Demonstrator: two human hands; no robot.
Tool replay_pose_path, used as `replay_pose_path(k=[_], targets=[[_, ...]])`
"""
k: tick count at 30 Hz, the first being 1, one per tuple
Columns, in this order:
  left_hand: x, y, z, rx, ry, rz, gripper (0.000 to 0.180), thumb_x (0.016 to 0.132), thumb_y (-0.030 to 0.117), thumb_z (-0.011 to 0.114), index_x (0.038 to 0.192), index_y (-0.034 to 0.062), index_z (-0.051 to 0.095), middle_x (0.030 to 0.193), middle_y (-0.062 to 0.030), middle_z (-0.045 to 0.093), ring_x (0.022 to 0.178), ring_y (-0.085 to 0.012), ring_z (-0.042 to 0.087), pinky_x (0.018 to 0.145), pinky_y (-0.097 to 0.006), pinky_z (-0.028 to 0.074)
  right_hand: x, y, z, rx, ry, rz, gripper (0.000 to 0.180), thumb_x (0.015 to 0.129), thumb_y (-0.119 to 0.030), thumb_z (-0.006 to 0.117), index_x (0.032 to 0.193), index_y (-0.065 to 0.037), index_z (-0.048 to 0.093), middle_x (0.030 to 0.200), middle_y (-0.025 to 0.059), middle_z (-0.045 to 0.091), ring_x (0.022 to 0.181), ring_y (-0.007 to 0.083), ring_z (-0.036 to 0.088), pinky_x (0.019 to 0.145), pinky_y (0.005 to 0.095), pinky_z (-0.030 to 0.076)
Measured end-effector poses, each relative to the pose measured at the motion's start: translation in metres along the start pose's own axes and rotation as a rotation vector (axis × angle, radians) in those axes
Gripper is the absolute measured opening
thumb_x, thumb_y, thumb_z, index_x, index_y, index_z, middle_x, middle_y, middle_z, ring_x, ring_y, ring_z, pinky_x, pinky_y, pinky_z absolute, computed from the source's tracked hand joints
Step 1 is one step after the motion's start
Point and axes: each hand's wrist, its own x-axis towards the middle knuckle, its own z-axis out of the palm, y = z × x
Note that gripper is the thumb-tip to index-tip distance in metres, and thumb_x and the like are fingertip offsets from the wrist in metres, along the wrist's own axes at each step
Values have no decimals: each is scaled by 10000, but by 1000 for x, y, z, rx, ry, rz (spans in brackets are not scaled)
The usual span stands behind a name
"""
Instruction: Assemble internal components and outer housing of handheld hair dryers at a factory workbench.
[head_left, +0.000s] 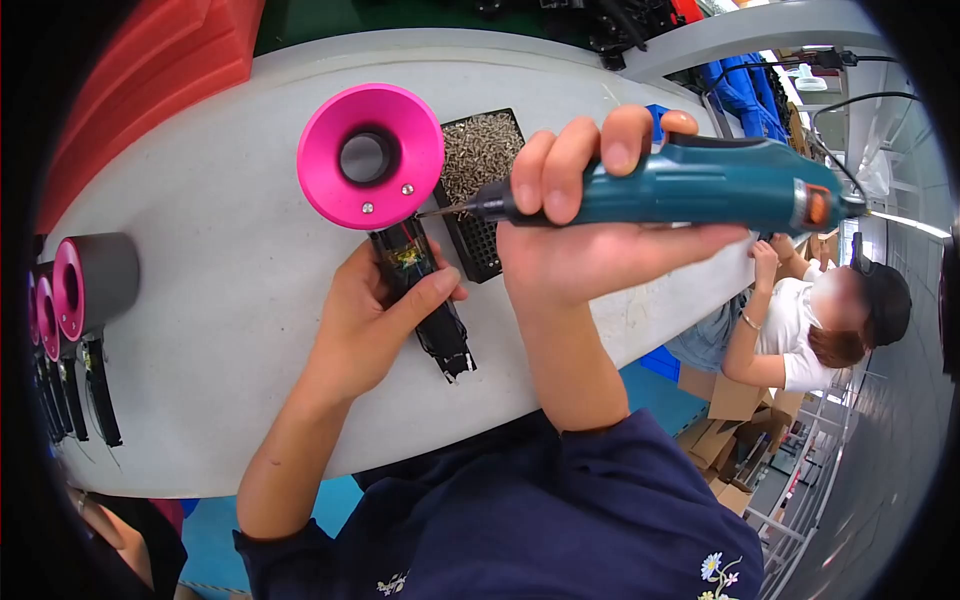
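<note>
My left hand grips the black open handle of a hair dryer whose round pink head faces up at me over the white table. Small screws sit in the pink face. My right hand holds a teal electric screwdriver level, its thin bit pointing left and its tip at the right rim of the pink head. Wires show inside the handle, just above my left thumb.
A black tray of small screws lies behind the dryer. Several more dryers with pink and grey heads lie in a row at the table's left edge. A red bin stands far left. A seated person works at right, near cardboard boxes.
</note>
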Motion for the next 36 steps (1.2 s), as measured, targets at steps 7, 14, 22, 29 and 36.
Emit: replay_pose_path(k=[7, 14, 22, 29, 36], targets=[[-1, 2, 13, 90, 75, 79, 259, 878, 117, 673, 1036, -18, 518, 889, -67, 631, 813, -127, 632, 719, -268, 506, 6, -4, 14, -81, -388, 12, 861, 772, -833, 362, 1241, -116, 446, 860, 74, 498, 462, 196, 484, 408, 358, 397], [-1, 5, 12, 100, 83, 111, 274, 876, 119, 680, 1042, -31, 522, 909, -80, 643, 796, -126, 636, 708, -256, 507, 6, -8, 13, -95, -469, 29, 865, 764, -835, 368, 1219, -104, 445, 832, 88, 489, 463, 222, 491, 413, 374, 404], [-5, 1, 10, 75, 102, 83, 333, 860, 117, 697, 1082, -34, 499, 936, -88, 634, 833, -138, 637, 735, -254, 506, 10, -15, 20, -89, -369, 25, 859, 773, -835, 350, 1254, -128, 435, 868, 63, 486, 464, 199, 486, 409, 356, 401], [-24, 13, 15, 380, 373, 149, 604, 843, 192, 712, 1282, -35, 365, 1098, -149, 581, 911, -165, 606, 751, -294, 508, 5, -24, 18, -33, -37, 69, 795, 798, -825, 304, 1192, -153, 467, 839, 11, 485, 441, 167, 437, 388, 324, 378], [-37, 20, -10, 1290, 482, 874, 446, 716, 25, 781, 1103, -18, 564, 926, -95, 506, 734, -209, 459, 628, -311, 401, -5, -14, 42, 88, 426, 239, 893, 742, -885, 176, 1176, -144, 422, 738, 29, 463, 389, 135, 417, 368, 255, 342]])
